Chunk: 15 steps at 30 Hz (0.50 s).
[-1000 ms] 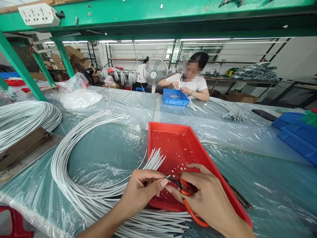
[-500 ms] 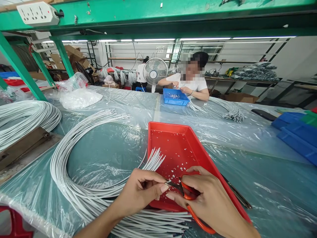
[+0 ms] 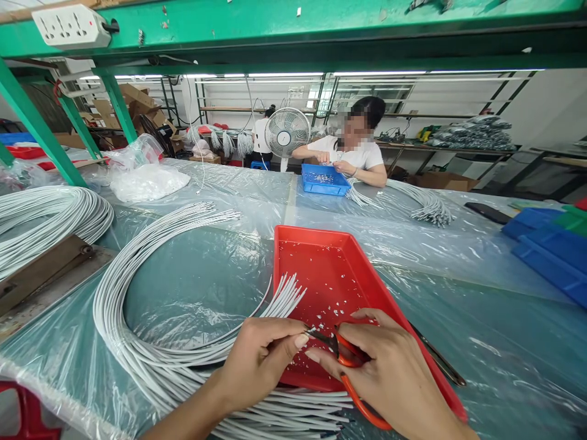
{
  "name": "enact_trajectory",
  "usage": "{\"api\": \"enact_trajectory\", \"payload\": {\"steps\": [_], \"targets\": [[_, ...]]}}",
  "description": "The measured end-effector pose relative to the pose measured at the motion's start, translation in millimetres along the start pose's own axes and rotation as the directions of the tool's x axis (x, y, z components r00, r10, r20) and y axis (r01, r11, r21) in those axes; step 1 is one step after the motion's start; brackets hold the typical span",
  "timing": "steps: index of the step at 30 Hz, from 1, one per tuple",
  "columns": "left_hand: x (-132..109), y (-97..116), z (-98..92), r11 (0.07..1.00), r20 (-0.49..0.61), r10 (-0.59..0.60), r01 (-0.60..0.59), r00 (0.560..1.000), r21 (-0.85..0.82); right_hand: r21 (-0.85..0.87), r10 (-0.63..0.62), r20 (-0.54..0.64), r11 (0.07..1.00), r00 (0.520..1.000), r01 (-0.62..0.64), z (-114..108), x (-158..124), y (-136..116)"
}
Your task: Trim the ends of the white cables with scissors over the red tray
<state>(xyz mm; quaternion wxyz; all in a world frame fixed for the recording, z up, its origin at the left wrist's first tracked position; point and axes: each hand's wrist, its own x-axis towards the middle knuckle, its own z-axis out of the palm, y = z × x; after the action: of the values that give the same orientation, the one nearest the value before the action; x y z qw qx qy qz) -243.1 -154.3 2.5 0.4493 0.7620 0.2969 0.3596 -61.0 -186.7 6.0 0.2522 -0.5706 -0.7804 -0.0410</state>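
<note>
My left hand [image 3: 257,363] is closed in a pinch on the end of a thin white cable, mostly hidden by the fingers. My right hand [image 3: 394,366] is wrapped round orange-handled scissors [image 3: 360,403]. Their dark blades lie at my left fingertips, at the cable end. Both hands are over the near part of a red tray [image 3: 316,263], whose floor carries small white scraps. A looped bundle of white cables [image 3: 114,305] lies at the left, with one group of ends at the tray's left rim and another below my hands.
A second cable coil [image 3: 87,214] and a metal block [image 3: 46,263] are at the left. A dark metal tool [image 3: 443,360] lies right of the tray. Across the table a co-worker [image 3: 367,150] works over a blue tray [image 3: 325,186]. Blue bins [image 3: 550,256] stand at the right.
The scissors and my right hand have shifted slightly left. My left fingertips have moved a little up and left, still pinching the cable.
</note>
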Motion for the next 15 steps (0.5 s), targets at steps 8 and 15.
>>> {"api": "enact_trajectory", "payload": {"steps": [8, 15], "targets": [[4.7, -1.1, -4.6, 0.928, 0.12, -0.13, 0.163, 0.984, -0.334, 0.008, -0.093, -0.055, 0.996, 0.994, 0.093, -3.5, 2.2, -1.6], [-0.3, -3.8, 1.8, 0.993, -0.158, 0.089, -0.076, 0.983, 0.089, 0.054, 0.09, 0.111, 0.994, 0.99, -0.096, 0.3, -2.8, -3.0]]}}
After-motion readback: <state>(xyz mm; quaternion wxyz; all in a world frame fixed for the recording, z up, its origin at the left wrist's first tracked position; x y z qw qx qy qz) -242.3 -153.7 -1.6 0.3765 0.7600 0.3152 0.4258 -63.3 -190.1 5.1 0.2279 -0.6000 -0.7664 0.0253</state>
